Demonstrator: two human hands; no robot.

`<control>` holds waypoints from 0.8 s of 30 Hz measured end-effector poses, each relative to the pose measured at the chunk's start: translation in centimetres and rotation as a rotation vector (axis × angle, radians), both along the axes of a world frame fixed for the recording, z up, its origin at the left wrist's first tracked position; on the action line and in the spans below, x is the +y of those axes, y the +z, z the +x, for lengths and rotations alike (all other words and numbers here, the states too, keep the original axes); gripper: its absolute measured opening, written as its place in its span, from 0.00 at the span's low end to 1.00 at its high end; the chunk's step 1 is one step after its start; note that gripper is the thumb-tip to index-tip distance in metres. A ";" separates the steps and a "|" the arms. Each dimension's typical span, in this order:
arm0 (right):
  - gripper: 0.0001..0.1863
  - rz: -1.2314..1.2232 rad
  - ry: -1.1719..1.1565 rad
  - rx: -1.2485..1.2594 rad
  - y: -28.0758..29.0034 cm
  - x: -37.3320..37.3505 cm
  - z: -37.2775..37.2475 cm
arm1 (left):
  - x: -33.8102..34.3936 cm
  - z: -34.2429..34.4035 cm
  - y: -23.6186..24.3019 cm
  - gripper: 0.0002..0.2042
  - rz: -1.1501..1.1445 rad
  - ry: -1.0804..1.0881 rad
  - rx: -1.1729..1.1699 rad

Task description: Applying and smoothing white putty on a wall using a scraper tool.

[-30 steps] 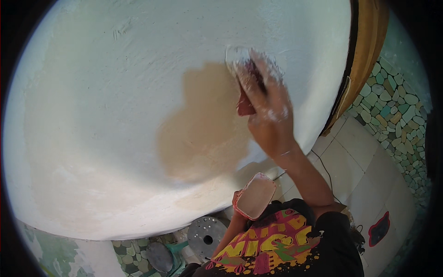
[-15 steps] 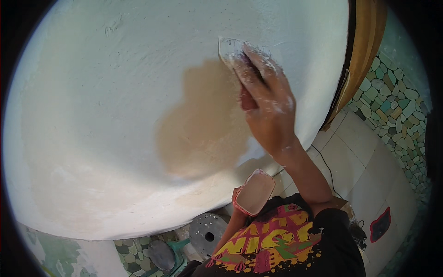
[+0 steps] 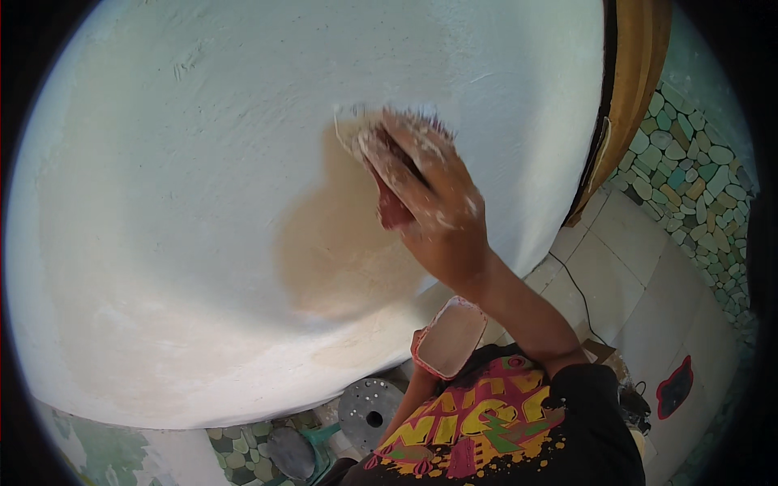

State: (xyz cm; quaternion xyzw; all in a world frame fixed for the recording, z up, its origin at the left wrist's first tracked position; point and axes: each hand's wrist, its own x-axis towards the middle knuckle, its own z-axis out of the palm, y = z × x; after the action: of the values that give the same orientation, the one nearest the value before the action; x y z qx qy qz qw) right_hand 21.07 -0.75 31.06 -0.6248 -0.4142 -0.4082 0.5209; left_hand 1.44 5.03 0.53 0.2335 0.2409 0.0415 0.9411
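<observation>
A large white, curved plastered surface [image 3: 178,178] fills most of the view, with faint ridges and a patchy beige area. My right hand [image 3: 433,198], smeared with white paste, is closed on the dark red handle of a scraper [image 3: 393,211], whose paste-coated blade is against the surface in the upper middle. The shadow of hand and tool falls below and left of it. Low in the middle, my left hand [image 3: 419,356] grips a red-rimmed rectangular container [image 3: 452,338] with pale, smooth paste inside, held in front of my dark printed shirt.
A brown curved edge [image 3: 636,65] borders the surface at right, beside pebble mosaic [image 3: 685,162] and pale floor tiles [image 3: 616,251] with a cable [image 3: 583,300]. At the bottom are a grey perforated disc [image 3: 365,401] and a teal item with a dark round top [image 3: 292,449]. A red-edged dark shape [image 3: 674,387] lies at right.
My right hand and the scraper first rose slightly, then moved left and down across the surface. The left hand with the container has stayed in about the same place.
</observation>
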 end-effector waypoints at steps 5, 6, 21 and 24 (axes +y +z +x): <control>0.39 -0.067 0.283 0.110 -1.8 -1.5 -1.4 | 0.3 -0.5 -1.0 0.29 -0.014 0.016 -0.012; 0.39 -0.067 0.284 0.110 -1.8 -1.7 -1.1 | 0.4 -0.7 -1.2 0.29 -0.016 0.018 -0.014; 0.34 -0.094 -0.016 0.096 -1.9 -3.8 0.5 | 0.5 -1.1 -0.6 0.22 -0.207 0.021 -0.302; 0.33 0.055 -0.030 0.001 2.4 -5.4 2.7 | 0.6 -0.9 -0.9 0.23 -0.299 0.004 -0.409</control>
State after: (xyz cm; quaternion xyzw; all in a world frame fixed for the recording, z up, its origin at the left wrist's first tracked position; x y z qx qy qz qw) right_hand 23.72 -6.11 33.46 -0.6167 -0.3930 -0.4268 0.5320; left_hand 0.57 5.65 -0.34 0.0781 0.0493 0.0535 0.9943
